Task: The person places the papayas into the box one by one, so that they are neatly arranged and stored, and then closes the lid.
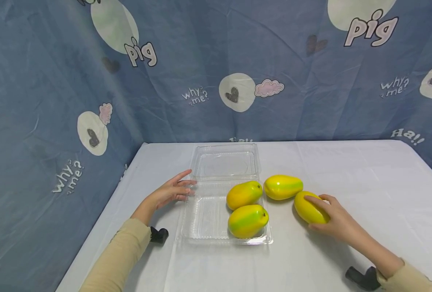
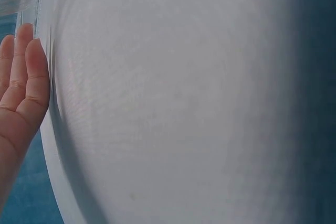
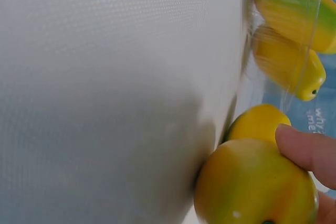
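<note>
My right hand (image 1: 334, 217) holds a yellow papaya (image 1: 309, 207) on the table, thumb on its near side and fingers over its far side. In the right wrist view, this papaya (image 3: 252, 182) fills the lower part, with a fingertip on its skin. Another papaya (image 1: 282, 187) lies just behind it, right of a clear plastic clamshell box (image 1: 205, 215). Inside the box's right half sit two more papayas, a back one (image 1: 243, 195) and a front one (image 1: 248, 221). At the box's left edge, my left hand (image 1: 172, 190) has its fingers extended and spread; they are also visible in the left wrist view.
The box's lid (image 1: 224, 162) lies folded back toward the rear of the white-covered table (image 1: 365, 174). Behind and to the left hangs a blue printed cloth (image 1: 201, 48). A black device (image 1: 159, 235) is on the left wrist, and another (image 1: 363, 279) on the right.
</note>
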Motion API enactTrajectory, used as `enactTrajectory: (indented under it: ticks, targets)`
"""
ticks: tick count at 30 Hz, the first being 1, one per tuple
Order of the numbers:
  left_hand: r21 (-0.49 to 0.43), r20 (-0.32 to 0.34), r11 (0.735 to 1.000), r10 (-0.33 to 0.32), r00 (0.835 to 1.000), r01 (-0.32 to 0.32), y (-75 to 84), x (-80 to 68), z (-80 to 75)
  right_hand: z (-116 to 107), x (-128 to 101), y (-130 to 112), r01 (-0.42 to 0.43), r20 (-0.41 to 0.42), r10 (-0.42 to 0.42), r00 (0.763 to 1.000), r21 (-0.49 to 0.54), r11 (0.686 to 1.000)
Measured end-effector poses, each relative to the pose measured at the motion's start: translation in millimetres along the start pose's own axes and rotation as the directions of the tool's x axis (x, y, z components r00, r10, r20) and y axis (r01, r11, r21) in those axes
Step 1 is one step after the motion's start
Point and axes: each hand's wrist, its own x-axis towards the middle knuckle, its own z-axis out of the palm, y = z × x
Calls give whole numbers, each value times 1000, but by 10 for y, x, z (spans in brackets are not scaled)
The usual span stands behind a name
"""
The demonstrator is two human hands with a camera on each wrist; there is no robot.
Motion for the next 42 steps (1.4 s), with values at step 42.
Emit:
enactTrajectory:
  ticks: [42]
  targets:
    - [-13, 13, 1000, 14, 1000, -14, 20, -35, 10, -282, -39, -28, 6, -35, -6, 999, 20, 1000]
